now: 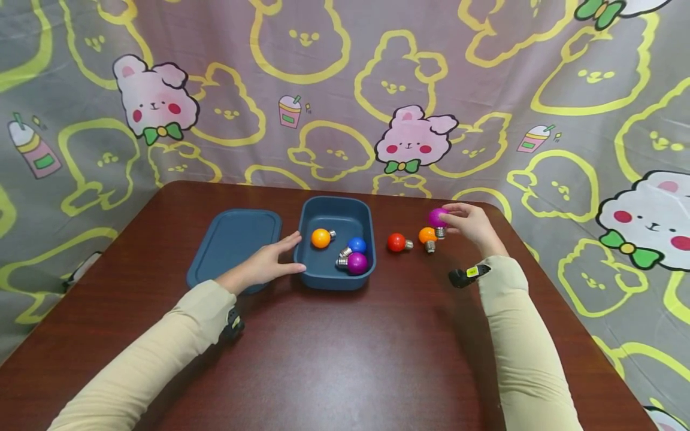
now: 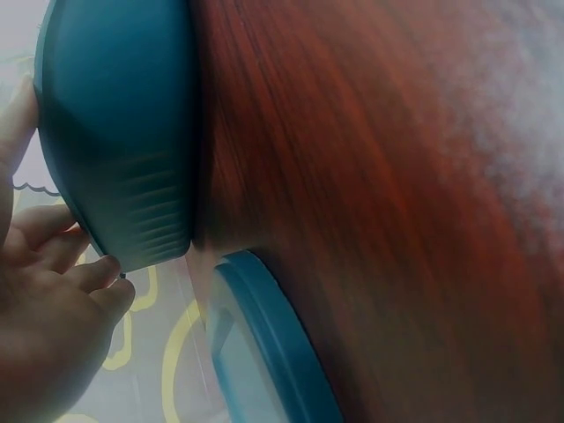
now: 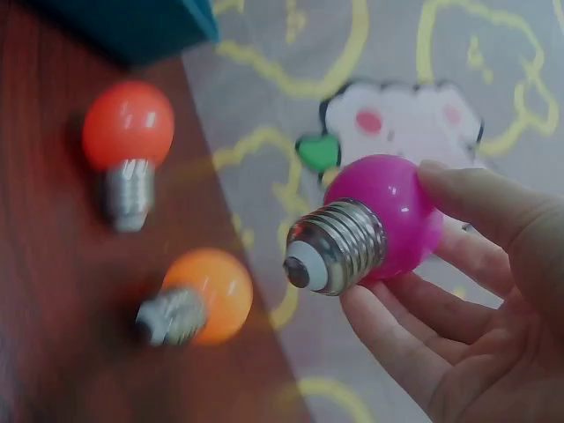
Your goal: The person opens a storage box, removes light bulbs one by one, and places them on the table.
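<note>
My right hand (image 1: 468,226) pinches a purple light bulb (image 3: 388,211) by its round glass, thumb on one side and fingers on the other. The bulb's metal screw base points down in the head view, above the table. Below and beside it lie an orange bulb (image 1: 427,234) and a red bulb (image 1: 396,242). My left hand (image 1: 265,262) is at the left side of a blue box (image 1: 338,282), fingers extended and fingertips at its rim. Inside the box lie another orange bulb (image 1: 320,238), a blue bulb (image 1: 357,245) and a second purple bulb (image 1: 358,263).
A flat blue lid (image 1: 237,236) lies on the brown table (image 1: 345,359) left of the box, partly behind my left hand and wrist. A patterned curtain (image 1: 334,90) with cartoon animals hangs behind the table and along its sides.
</note>
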`<state>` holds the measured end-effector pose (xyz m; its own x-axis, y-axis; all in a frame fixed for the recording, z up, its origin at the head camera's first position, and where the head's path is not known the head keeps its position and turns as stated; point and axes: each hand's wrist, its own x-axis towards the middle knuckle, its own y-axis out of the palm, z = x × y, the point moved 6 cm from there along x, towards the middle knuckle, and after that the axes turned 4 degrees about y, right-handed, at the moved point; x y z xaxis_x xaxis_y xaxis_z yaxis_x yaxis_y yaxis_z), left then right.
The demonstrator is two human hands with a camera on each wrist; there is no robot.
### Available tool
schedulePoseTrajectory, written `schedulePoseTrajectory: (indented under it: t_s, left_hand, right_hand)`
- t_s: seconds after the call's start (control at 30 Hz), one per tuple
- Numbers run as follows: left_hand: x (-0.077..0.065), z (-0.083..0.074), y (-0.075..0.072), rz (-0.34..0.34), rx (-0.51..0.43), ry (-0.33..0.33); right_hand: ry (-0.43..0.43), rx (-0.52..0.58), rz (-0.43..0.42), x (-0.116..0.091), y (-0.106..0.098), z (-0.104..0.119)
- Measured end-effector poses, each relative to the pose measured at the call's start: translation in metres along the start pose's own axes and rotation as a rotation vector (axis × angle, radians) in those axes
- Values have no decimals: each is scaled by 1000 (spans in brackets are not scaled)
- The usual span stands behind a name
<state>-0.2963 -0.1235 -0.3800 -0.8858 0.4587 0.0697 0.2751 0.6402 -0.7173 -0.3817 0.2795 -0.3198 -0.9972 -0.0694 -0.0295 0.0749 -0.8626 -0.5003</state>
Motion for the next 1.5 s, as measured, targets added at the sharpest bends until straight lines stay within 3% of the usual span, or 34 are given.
schedulePoseTrajectory:
  t_s: [0.13,0.2,0.37,0.43,0.7,1.5]
  left_hand:
    - [-1,0,0,3,-4,-14]
    - [-1,1,0,1,-10,-20]
    - [-1,0,-1,-4,-8,-10]
    - [-1,-1,0,-5,2,2]
    - [-1,-2,0,-2,4,14]
    - [1,0,0,-9,29,18]
  right_hand:
    - [-3,69,-36,4,-8,-25]
    - [-19,202,-5,19,-12,-53]
    - [43,182,-34,18,-12,-76]
    - [103,64,-82,3,-8,-66]
    - [189,63,-75,3,-5,-82]
    - [224,35,-72,9,-3,-96]
